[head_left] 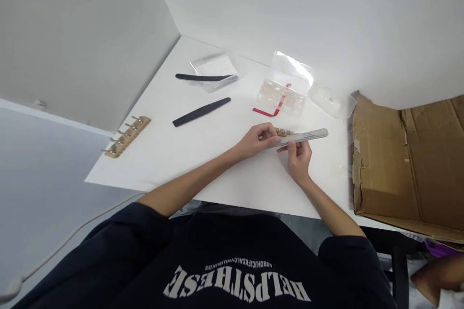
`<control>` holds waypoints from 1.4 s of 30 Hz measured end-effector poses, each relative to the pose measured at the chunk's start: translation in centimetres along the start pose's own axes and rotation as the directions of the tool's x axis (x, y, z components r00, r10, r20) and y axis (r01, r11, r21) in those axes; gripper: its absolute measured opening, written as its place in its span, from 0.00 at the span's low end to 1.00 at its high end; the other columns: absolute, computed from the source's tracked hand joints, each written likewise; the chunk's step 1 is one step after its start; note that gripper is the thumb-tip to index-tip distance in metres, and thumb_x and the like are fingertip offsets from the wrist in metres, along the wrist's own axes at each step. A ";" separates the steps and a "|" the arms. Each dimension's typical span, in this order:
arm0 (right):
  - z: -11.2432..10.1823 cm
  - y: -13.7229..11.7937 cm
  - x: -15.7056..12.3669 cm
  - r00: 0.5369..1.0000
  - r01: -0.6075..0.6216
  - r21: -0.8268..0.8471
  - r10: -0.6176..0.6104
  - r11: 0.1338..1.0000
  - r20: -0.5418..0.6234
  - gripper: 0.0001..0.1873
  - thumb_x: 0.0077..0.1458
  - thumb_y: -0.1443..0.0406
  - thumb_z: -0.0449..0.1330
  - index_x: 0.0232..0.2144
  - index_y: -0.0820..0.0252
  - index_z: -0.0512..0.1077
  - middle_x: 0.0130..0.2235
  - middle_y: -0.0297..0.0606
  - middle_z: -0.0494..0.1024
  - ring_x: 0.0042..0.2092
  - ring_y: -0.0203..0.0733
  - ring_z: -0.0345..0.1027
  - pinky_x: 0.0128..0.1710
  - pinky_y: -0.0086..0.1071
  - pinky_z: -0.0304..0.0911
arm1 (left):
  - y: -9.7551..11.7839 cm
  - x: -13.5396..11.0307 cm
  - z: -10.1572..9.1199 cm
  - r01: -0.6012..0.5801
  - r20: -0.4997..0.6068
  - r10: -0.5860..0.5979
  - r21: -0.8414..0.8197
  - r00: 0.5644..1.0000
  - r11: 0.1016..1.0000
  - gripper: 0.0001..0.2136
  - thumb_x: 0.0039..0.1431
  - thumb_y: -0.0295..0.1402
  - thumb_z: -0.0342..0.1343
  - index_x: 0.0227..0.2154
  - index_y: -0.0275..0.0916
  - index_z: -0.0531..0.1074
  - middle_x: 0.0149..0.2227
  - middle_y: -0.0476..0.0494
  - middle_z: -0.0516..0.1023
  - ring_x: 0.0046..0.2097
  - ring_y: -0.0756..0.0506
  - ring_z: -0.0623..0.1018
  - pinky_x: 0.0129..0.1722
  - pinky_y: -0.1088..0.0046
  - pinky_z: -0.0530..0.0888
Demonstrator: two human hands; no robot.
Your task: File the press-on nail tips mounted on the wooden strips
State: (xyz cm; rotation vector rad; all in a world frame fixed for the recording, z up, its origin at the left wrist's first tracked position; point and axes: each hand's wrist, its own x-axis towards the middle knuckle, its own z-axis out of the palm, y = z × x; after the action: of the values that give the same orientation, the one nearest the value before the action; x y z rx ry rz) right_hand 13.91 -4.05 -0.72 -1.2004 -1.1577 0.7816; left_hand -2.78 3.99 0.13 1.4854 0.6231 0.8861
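A grey nail file [315, 133] is held level above the white table, its rounded end pointing right. My left hand [258, 141] is closed in a pinch on its left end. Lower down, my right hand [299, 160] has its fingers closed at the file's middle, from below. Just behind the file and beside my left fingers shows part of a small wooden strip with metal fittings [283, 132]; the rest of it is hidden. A red strip [278, 106] lies bent across a clear plastic box [266, 91] of pale pieces, its lid raised.
Two black nail files [202, 111] lie at the back left, one across a clear plastic bag [217, 65]. A wooden stand with several metal pegs [127, 137] sits at the left edge. At right are a clear container [331, 101] and an open cardboard box [387, 164].
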 end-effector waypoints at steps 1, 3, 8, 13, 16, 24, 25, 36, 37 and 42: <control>0.0 0.0 -0.1 1.000 -0.005 -0.024 0.005 1.000 0.023 0.17 0.66 0.49 0.60 0.42 0.55 0.70 0.37 0.37 0.81 0.31 0.41 0.79 0.30 0.37 0.79 | 0.0 0.0 0.0 -0.004 -0.005 0.004 0.006 1.000 1.000 0.20 0.61 0.50 0.66 0.29 0.37 0.70 0.25 0.53 0.65 0.26 0.54 0.61 0.27 0.76 0.60; 0.0 -0.1 -0.2 0.999 -0.003 -0.057 0.005 0.998 0.037 0.17 0.67 0.49 0.60 0.43 0.55 0.70 0.37 0.36 0.81 0.30 0.41 0.79 0.30 0.37 0.78 | 0.1 0.0 0.0 -0.010 -0.016 0.010 0.018 1.000 1.000 0.19 0.61 0.49 0.66 0.32 0.37 0.72 0.28 0.50 0.70 0.28 0.53 0.65 0.29 0.76 0.64; -0.2 -0.3 -0.3 0.999 0.017 -0.067 -0.015 0.998 0.036 0.17 0.67 0.48 0.58 0.45 0.54 0.70 0.41 0.40 0.82 0.35 0.43 0.80 0.31 0.37 0.79 | 0.5 0.0 0.1 0.006 -0.007 -0.006 0.040 1.000 0.999 0.17 0.63 0.49 0.64 0.38 0.37 0.77 0.36 0.45 0.78 0.32 0.52 0.71 0.31 0.76 0.69; -0.6 -0.4 0.1 0.998 0.058 -0.090 -0.059 0.994 -0.008 0.16 0.68 0.50 0.58 0.46 0.54 0.69 0.40 0.37 0.80 0.32 0.40 0.77 0.30 0.36 0.78 | 0.7 -0.1 0.3 0.072 0.084 -0.071 -0.003 0.994 0.997 0.19 0.65 0.50 0.61 0.38 0.35 0.78 0.33 0.45 0.78 0.26 0.54 0.70 0.23 0.78 0.67; -0.6 -0.2 0.3 0.998 0.065 -0.121 -0.068 0.990 -0.020 0.16 0.68 0.49 0.57 0.46 0.53 0.69 0.40 0.37 0.79 0.33 0.39 0.75 0.29 0.35 0.78 | 0.6 -0.3 0.4 0.064 0.095 -0.064 0.005 0.993 0.998 0.19 0.66 0.50 0.61 0.34 0.35 0.76 0.28 0.48 0.75 0.24 0.55 0.69 0.22 0.79 0.67; -0.5 0.3 0.0 0.997 0.074 -0.170 -0.076 0.983 -0.001 0.16 0.68 0.48 0.56 0.46 0.52 0.69 0.45 0.38 0.78 0.31 0.37 0.73 0.27 0.33 0.77 | -0.4 -0.4 0.2 0.086 0.112 -0.090 0.039 0.990 0.996 0.20 0.68 0.50 0.59 0.31 0.37 0.72 0.26 0.50 0.73 0.22 0.55 0.67 0.21 0.79 0.64; -0.6 0.3 0.0 0.997 0.075 -0.174 -0.076 0.982 -0.002 0.16 0.68 0.48 0.56 0.46 0.52 0.69 0.45 0.38 0.78 0.31 0.37 0.74 0.27 0.33 0.76 | -0.4 -0.3 0.2 0.075 0.122 -0.078 0.027 0.989 0.997 0.19 0.68 0.50 0.59 0.31 0.37 0.73 0.26 0.50 0.73 0.22 0.55 0.67 0.21 0.79 0.64; -0.8 0.6 0.1 0.993 0.121 -0.194 -0.115 0.973 0.038 0.16 0.68 0.49 0.56 0.45 0.53 0.70 0.44 0.38 0.78 0.30 0.37 0.72 0.28 0.34 0.76 | -0.4 -0.4 0.1 0.076 0.158 -0.080 0.032 0.984 0.997 0.19 0.69 0.49 0.57 0.32 0.37 0.72 0.25 0.50 0.73 0.22 0.55 0.68 0.22 0.79 0.64; -0.9 0.6 0.1 0.991 0.131 -0.195 -0.124 0.972 0.049 0.15 0.69 0.49 0.56 0.45 0.53 0.70 0.44 0.38 0.78 0.30 0.37 0.72 0.28 0.34 0.76 | -0.4 -0.5 0.1 0.075 0.158 -0.080 0.036 0.984 0.997 0.19 0.69 0.49 0.57 0.31 0.37 0.72 0.25 0.50 0.72 0.22 0.55 0.67 0.22 0.79 0.64; -0.8 0.7 0.2 0.995 0.101 -0.153 -0.096 0.983 0.037 0.14 0.70 0.51 0.56 0.46 0.53 0.70 0.42 0.37 0.78 0.32 0.37 0.72 0.26 0.31 0.73 | -0.6 -0.3 0.1 0.035 0.185 -0.036 0.006 0.982 0.999 0.19 0.70 0.49 0.56 0.33 0.36 0.73 0.27 0.49 0.73 0.23 0.55 0.70 0.23 0.79 0.68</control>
State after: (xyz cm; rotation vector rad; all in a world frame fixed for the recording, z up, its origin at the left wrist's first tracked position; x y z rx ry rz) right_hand 14.86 -3.92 -1.33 -1.2520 -1.3109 0.6456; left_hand -2.83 3.75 -0.49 1.5345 0.5121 0.7099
